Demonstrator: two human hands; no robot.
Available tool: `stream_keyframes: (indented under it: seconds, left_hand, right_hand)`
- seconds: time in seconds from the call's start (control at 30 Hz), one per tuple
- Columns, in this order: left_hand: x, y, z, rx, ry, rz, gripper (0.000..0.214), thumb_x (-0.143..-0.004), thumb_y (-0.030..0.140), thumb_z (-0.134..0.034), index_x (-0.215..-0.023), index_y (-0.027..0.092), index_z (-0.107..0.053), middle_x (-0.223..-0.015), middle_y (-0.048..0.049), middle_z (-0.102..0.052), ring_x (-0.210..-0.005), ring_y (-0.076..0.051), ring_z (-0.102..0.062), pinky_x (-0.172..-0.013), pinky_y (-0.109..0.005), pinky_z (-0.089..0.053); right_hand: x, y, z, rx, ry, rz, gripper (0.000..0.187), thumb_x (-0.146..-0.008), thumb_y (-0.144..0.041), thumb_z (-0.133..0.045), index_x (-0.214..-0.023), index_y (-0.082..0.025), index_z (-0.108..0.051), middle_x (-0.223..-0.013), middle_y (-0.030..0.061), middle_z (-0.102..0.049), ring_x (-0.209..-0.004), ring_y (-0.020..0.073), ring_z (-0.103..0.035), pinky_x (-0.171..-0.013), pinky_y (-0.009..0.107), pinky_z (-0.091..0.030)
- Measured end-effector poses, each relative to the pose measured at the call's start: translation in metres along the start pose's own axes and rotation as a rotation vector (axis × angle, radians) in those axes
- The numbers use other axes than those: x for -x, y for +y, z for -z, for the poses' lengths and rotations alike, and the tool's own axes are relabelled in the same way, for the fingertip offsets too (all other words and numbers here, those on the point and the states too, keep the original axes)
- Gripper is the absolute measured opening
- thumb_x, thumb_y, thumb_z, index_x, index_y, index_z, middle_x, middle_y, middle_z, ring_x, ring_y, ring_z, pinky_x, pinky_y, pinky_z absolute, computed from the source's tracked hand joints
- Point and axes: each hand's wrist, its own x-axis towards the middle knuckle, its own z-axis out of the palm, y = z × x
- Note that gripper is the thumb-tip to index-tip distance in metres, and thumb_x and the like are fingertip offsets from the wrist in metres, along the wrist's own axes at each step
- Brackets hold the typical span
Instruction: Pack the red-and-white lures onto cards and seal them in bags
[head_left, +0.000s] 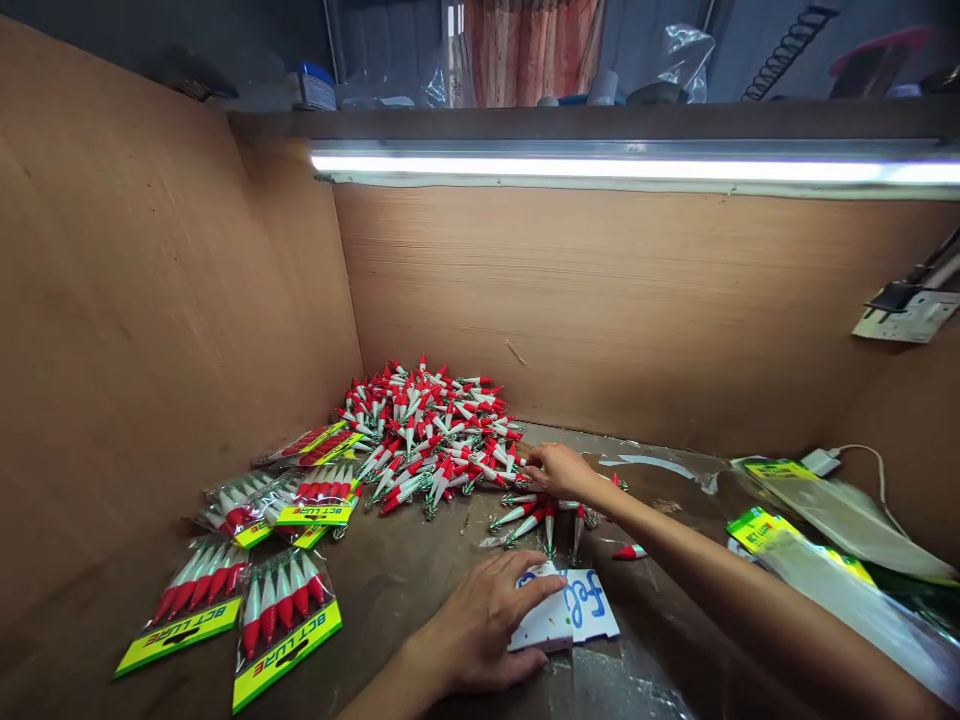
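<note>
Red-and-white tapered lures with metal hooks [431, 430] are heaped near the brown wooden back wall [600, 300]. Beside them, the right hand [559, 470] is held with fingers curled; whether anything is gripped cannot be told. By the part-open left hand [487, 622], a white blue-lettered block [541, 628] is clasped.

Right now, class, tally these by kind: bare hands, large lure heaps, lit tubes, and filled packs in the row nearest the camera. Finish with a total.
Left hand and right hand: 2
Large lure heap: 1
Lit tube: 1
Nearest-row filled packs: 2
Total: 6
</note>
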Motion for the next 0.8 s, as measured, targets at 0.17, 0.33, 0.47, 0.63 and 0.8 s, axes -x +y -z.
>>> stream_keyframes:
  seconds: [0.17,0.33,0.47,0.63,0.8]
  left_hand:
    - [0.001,0.001,0.003,0.000,0.009,0.000,0.088,-0.070,0.031,-0.079,-0.148,0.035,-0.036,-0.147,-0.0107,-0.045,-0.130,-0.032,-0.049,-0.108,-0.048,-0.041]
    - [0.001,0.001,0.002,0.019,0.003,-0.009,0.090,-0.070,0.031,-0.080,-0.148,0.036,-0.035,-0.148,-0.0108,-0.044,-0.130,-0.033,-0.048,-0.108,-0.050,-0.042]
    - [0.003,-0.002,0.001,0.046,0.025,-0.011,0.095,-0.068,0.033,-0.083,-0.149,0.035,-0.034,-0.149,-0.0098,-0.042,-0.132,-0.033,-0.046,-0.110,-0.049,-0.039]
    - [0.005,-0.006,0.002,0.018,0.030,0.102,0.100,-0.063,0.046,-0.086,-0.149,0.033,-0.035,-0.136,-0.0103,-0.052,-0.123,-0.036,-0.049,-0.107,-0.056,-0.038]
    - [0.000,-0.005,0.002,0.135,0.038,0.033,0.102,-0.066,0.042,-0.085,-0.151,0.034,-0.030,-0.133,-0.0073,-0.054,-0.118,-0.032,-0.052,-0.105,-0.050,-0.040]
  right_hand:
    - [0.006,0.003,-0.002,0.007,-0.037,-0.069,0.017,-0.080,-0.035,-0.070,-0.087,-0.020,-0.072,-0.090,0.0111,-0.073,-0.080,0.0249,-0.067,-0.067,0.029,-0.043]
    - [0.010,0.006,-0.008,-0.129,0.001,-0.019,0.015,-0.086,-0.033,-0.065,-0.084,-0.018,-0.068,-0.087,0.0081,-0.071,-0.080,0.0203,-0.064,-0.069,0.027,-0.042]
    - [0.002,-0.001,-0.006,-0.344,0.099,0.035,0.025,-0.096,-0.039,-0.051,-0.101,-0.017,-0.060,-0.090,0.0054,-0.068,-0.076,0.0156,-0.059,-0.067,0.024,-0.043]
    - [0.051,0.004,0.003,-0.644,0.098,0.069,0.035,-0.100,-0.046,-0.041,-0.109,-0.015,-0.055,-0.091,0.0046,-0.066,-0.072,0.0131,-0.057,-0.063,0.023,-0.045]
    - [0.160,0.025,0.011,-0.965,-0.205,-0.040,0.027,-0.088,-0.041,-0.065,-0.100,-0.017,-0.067,-0.088,0.0029,-0.069,-0.076,0.0165,-0.061,-0.066,0.026,-0.048]
